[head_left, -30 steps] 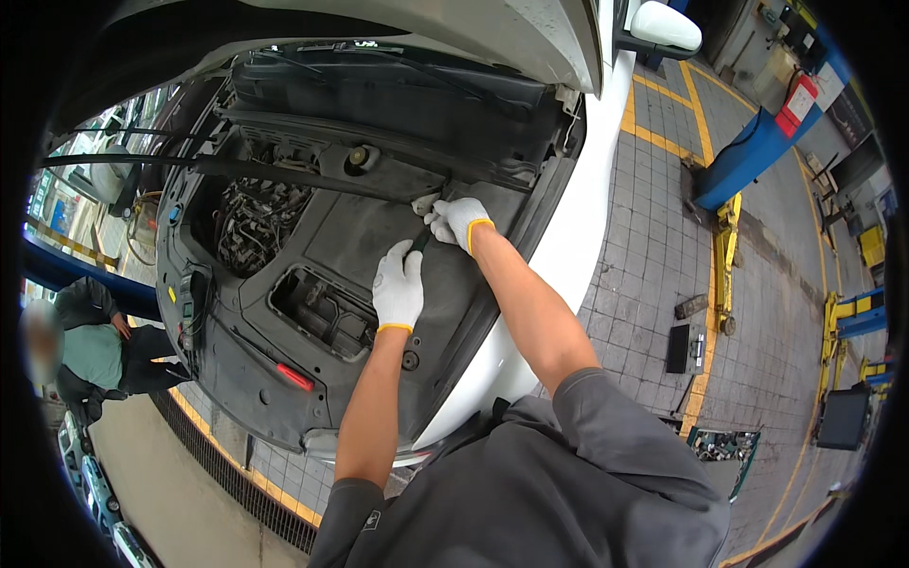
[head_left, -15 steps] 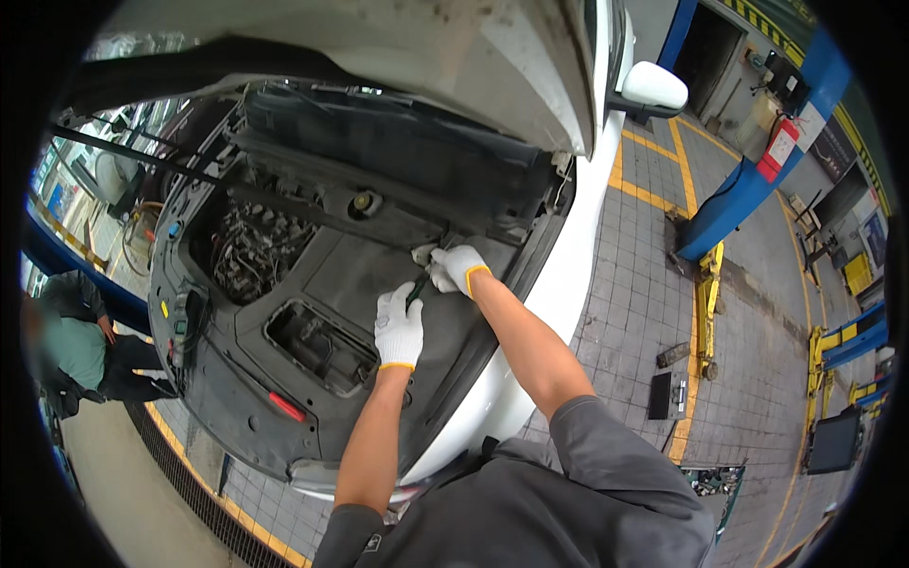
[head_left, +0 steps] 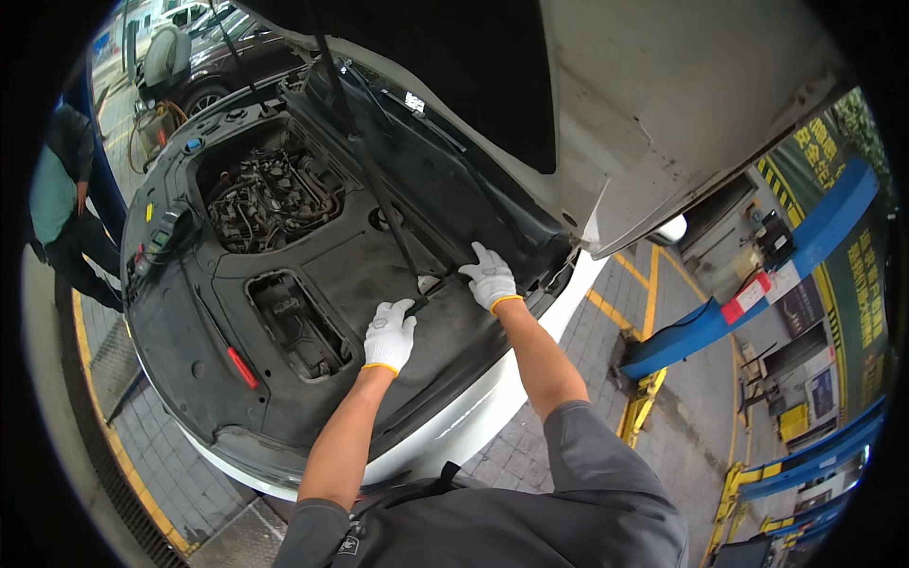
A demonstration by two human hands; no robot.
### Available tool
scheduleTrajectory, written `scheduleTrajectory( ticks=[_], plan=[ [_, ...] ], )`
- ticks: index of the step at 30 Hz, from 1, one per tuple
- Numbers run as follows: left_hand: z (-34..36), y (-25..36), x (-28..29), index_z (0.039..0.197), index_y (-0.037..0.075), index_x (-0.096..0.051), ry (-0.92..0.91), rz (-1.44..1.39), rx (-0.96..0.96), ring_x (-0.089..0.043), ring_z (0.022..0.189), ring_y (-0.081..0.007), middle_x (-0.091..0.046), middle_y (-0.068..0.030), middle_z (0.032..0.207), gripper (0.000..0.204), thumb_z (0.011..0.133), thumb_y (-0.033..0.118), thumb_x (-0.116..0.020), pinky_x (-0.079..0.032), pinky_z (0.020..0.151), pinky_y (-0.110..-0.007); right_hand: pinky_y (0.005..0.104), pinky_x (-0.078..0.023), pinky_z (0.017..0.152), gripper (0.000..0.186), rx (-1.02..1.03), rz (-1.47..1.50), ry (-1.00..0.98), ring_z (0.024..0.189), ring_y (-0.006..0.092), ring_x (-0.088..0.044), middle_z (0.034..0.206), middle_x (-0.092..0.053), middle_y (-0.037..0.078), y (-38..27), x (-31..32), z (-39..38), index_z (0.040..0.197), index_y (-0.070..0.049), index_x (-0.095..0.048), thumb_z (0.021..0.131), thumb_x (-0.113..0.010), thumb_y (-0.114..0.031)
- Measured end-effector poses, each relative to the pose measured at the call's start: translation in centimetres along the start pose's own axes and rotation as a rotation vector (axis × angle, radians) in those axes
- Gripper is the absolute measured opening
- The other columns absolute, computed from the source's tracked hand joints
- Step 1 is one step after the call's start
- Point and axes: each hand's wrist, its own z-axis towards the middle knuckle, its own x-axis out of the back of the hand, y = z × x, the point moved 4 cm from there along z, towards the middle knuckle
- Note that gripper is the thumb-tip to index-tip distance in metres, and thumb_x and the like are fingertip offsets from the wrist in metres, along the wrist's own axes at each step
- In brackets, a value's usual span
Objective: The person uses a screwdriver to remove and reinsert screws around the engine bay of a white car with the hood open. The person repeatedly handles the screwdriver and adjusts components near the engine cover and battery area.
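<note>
My left hand [head_left: 389, 336], in a white knit glove with a yellow cuff, is closed around a small tool with a dark green handle [head_left: 417, 307]; its tip is too small to make out. It stays low over the dark plastic engine-bay cover [head_left: 369, 275]. A small pale fitting [head_left: 428, 282] sits just beyond the tool, at the foot of a black hood strut [head_left: 383, 204]. My right hand [head_left: 490, 277], gloved the same way, has its fingers spread at the far edge of the cover and holds nothing visible.
Across the left of the cover lies a red-handled tool [head_left: 242, 367], beside a rectangular opening [head_left: 298, 327]. The engine [head_left: 270, 194] shows uncovered. The raised hood [head_left: 644, 104] hangs overhead. A person [head_left: 66, 204] stands at far left. A blue lift post [head_left: 757, 275] rises at right.
My right hand has come away from the tool and spread its fingers farther right. The left hand keeps the tool. My view has shifted, bringing more of the hood in.
</note>
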Motion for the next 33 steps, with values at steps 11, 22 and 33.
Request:
scheduleTrajectory(
  ticks=[11,22,33],
  plan=[
    [-2.9,-1.0,1.6,0.141,0.021,-0.075,-0.061,-0.023,0.082,-0.073,0.120,-0.0463,-0.071,-0.0181,0.133,0.033,0.109,0.026,-0.070,-0.060,0.105,-0.056,0.0493,-0.054,0.124,0.029,-0.098,0.103,-0.208,0.149,0.0435,-0.061,0.181,-0.045,0.018,-2.6,-4.3,-0.7,0.125,-0.034,-0.085,0.096,-0.082,-0.030],
    [-3.9,-1.0,1.7,0.138,0.018,-0.076,-0.085,0.008,0.150,-0.078,0.105,-0.0430,-0.074,-0.0174,0.124,0.032,0.110,0.031,-0.070,-0.063,0.095,-0.054,0.0527,-0.058,0.116,0.025,-0.051,0.085,-0.165,0.140,0.0484,-0.065,0.168,-0.056,0.024,-4.8,-2.8,-0.1,0.117,-0.028,-0.085,0.093,-0.079,-0.029],
    [-2.9,-1.6,-1.6,0.136,0.008,-0.073,-0.017,-0.040,-0.004,-0.078,0.107,-0.0435,-0.079,-0.0205,0.118,0.039,0.114,0.038,-0.061,-0.064,0.093,-0.056,0.0507,-0.059,0.114,0.017,-0.112,-0.036,-0.069,0.135,0.0474,-0.067,0.162,-0.059,0.028,-4.4,-2.2,-1.5,0.103,-0.018,-0.088,0.085,-0.086,-0.019]
  ],
)
